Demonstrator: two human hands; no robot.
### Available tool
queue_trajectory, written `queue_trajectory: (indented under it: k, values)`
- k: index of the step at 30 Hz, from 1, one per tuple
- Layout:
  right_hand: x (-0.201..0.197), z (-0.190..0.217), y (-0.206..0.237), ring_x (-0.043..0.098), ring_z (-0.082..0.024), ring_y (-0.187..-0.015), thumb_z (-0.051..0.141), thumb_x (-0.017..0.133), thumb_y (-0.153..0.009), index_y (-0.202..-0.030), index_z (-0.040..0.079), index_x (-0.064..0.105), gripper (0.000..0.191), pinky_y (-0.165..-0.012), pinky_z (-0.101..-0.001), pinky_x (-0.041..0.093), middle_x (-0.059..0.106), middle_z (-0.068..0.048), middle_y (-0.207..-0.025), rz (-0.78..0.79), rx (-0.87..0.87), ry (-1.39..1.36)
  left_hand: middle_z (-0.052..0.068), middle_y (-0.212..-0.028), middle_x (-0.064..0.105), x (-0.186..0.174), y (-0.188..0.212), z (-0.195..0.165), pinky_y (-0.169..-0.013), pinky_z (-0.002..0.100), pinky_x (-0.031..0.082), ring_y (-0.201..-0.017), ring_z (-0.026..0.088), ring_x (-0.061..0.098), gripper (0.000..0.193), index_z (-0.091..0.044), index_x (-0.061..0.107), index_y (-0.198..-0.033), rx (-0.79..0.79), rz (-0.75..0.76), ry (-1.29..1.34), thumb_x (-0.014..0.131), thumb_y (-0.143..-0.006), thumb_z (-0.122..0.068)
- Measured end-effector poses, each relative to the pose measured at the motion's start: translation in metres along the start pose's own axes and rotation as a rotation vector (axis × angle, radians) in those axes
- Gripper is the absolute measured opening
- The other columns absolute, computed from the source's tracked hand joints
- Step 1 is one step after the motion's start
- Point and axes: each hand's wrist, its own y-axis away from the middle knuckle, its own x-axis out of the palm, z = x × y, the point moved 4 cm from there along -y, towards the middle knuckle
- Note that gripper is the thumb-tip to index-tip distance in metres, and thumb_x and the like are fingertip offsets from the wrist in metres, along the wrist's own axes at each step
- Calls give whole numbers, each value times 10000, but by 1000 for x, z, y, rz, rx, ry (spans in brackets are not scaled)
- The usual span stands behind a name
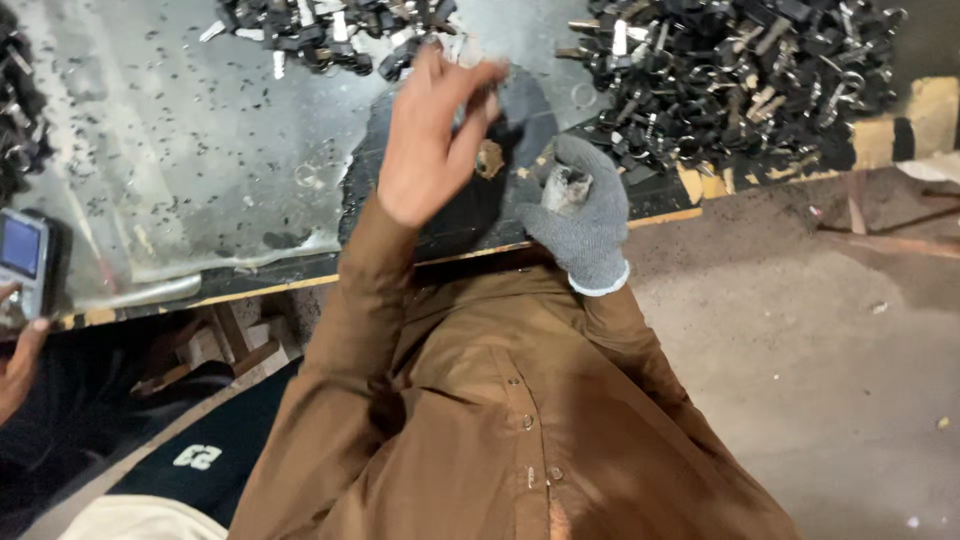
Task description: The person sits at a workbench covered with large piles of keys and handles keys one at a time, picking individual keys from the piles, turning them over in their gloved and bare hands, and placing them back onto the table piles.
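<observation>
A brown button-up shirt with long sleeves; the right hand (583, 215) wears a grey knit glove.

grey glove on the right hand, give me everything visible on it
The grey knit glove looks like a cotton work glove with a white-edged ribbed cuff at the wrist, where it meets the brown shirt sleeve. It covers the whole right hand and is curled into a closed grip around a small dull metal piece that pokes out of the fist. Fabric looks worn and dusty. It sits over the edge of the worktable, below the pile of black keys.
</observation>
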Motion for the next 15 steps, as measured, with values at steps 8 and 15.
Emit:
queue_trajectory:
  k: [8,15]
  values:
    - [27,41,3,739,-233,-1017,143,935,-776,-1240,16,667,551,-913,-333,589,735,-128,-1152,294,-107,149,125,-963,602,-11,98,-29,-745,364,482,-847,273,584,296,-38,629,-994,-205,-70,146,841,-795,-96]
    - [47,59,24,742,-248,-1067,103,876,-758,-1233,22,680,520,-948,-347,592,734,-138,-1182,382,-111,132,81,-888,634,-10,133,-13,-690,298,498,-764,186,589,291,-20,625,-950,-507,-141,281,885,-836,-81]
